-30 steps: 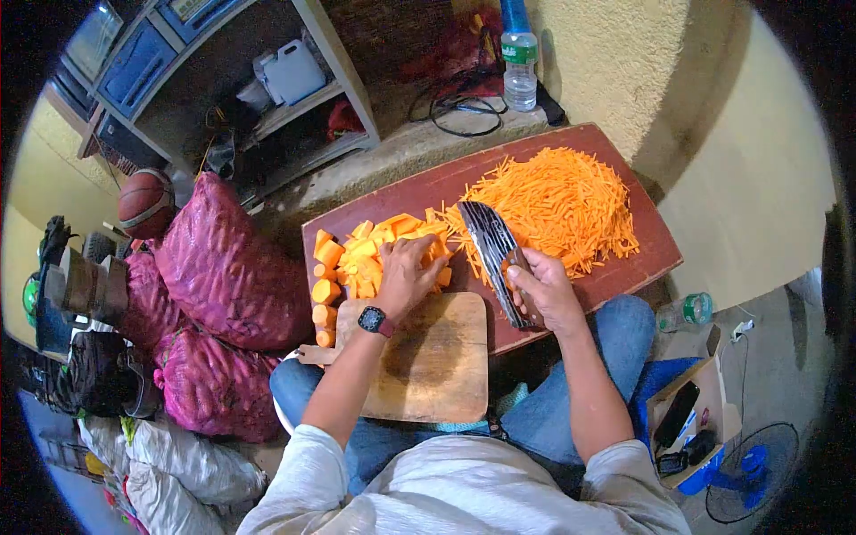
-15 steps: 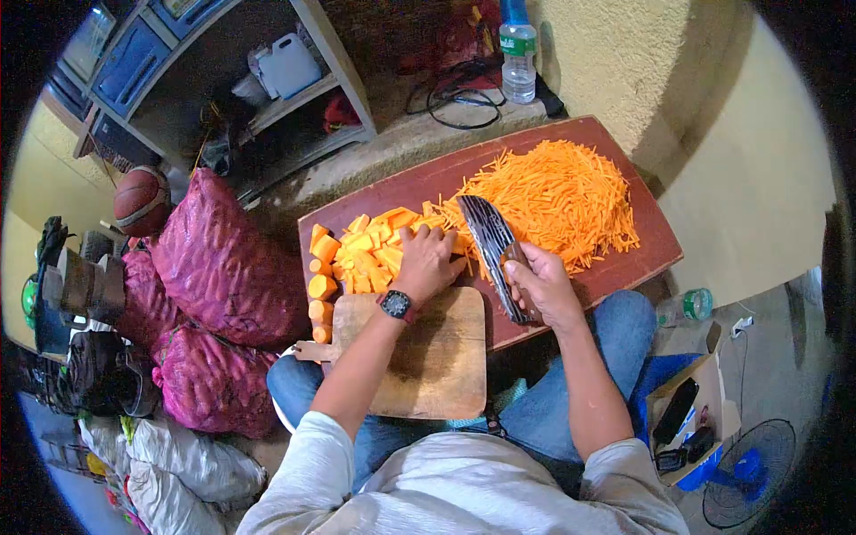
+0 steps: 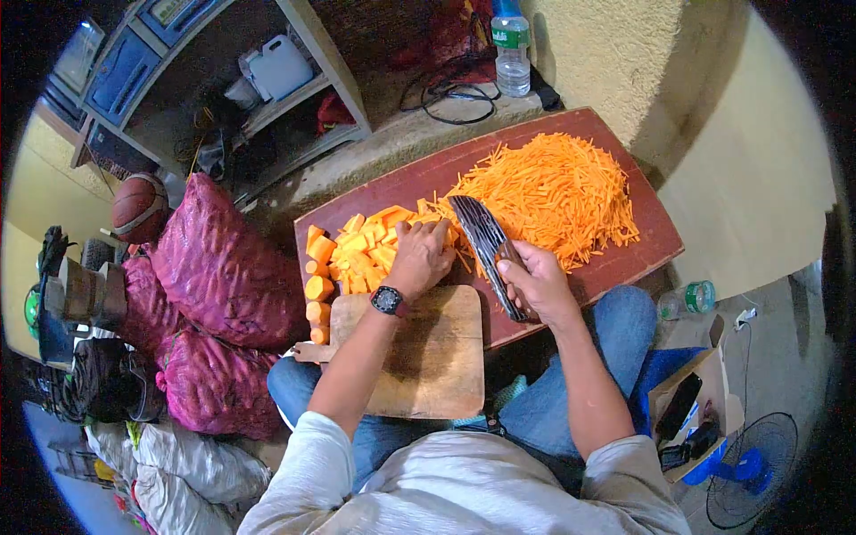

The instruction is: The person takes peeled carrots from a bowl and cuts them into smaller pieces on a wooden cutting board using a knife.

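Observation:
My right hand (image 3: 540,283) is wrapped round the handle of a broad kitchen knife (image 3: 480,239). Its dark, streaked blade points up and left, over the front edge of the carrot shreds. My left hand (image 3: 423,259) is at the near side of the sliced carrot pieces (image 3: 367,247), its fingers curled down among them; the fingertips are partly hidden. To the right of the slices rises a big heap of shredded carrot (image 3: 557,196). Thick carrot chunks (image 3: 318,287) line the left edge of the red-brown table (image 3: 624,267). Below my left wrist, a wooden chopping board (image 3: 428,366) lies across my lap.
Pink mesh sacks (image 3: 223,267) and white sacks (image 3: 192,459) stand at the left, near a basketball (image 3: 140,205). A water bottle (image 3: 512,58) is behind the table. At the right are a lying bottle (image 3: 687,301), a cardboard box (image 3: 700,392) and a fan (image 3: 753,468).
The fingers of my left hand have curled in closer together over the carrot slices. My right hand and the knife have shifted slightly left, and the view has moved a little.

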Tool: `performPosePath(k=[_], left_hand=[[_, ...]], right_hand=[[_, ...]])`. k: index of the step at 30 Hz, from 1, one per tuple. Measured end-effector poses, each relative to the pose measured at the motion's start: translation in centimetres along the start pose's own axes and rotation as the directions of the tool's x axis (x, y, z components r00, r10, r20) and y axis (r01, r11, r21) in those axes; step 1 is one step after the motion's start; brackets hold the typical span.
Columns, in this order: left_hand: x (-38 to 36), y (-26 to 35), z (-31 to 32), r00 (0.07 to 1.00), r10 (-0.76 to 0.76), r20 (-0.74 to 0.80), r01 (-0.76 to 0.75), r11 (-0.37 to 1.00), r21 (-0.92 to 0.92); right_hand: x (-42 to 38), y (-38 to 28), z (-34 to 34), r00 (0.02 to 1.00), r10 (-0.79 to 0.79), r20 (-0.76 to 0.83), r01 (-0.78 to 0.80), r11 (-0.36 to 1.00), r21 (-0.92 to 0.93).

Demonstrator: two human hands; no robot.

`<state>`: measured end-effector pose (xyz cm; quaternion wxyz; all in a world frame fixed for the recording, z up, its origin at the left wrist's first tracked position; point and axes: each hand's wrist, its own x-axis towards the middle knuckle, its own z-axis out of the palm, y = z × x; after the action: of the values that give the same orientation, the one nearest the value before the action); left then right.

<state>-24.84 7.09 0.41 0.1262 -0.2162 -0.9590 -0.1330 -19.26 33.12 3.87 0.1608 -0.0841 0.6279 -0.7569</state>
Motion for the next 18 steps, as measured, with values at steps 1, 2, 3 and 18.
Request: performPosePath(k=[1,2,3,18], left_hand=[[0.0,-0.1,0.1,1.0,-0.012,-0.004,0.012,1.0,-0.009],[-0.1,-0.3,0.2,1.0,-0.024,-0.008,0.024,1.0,-0.019],[-0.2,-0.2,-0.1,1.0,-0.024,-0.01,0.024,1.0,-0.019],[-3.2,-0.8,-4.9,0.994,-0.025,-0.103,0.014,0.994,-0.112]], right_hand=[[-0.1,-0.1,0.0,1.0,0.001,0.003,-0.001,1.0,-0.018],[-0.1,-0.2,0.1,1.0,0.0,0.003,0.0,1.0,-0.02],[-0.2,-0.3,0.2,1.0,0.003,-0.01,-0.003,1.0,-0.023],[0.3,1.1,0.2,1.0,0.024,0.008,-0.023,0.994,-0.103]])
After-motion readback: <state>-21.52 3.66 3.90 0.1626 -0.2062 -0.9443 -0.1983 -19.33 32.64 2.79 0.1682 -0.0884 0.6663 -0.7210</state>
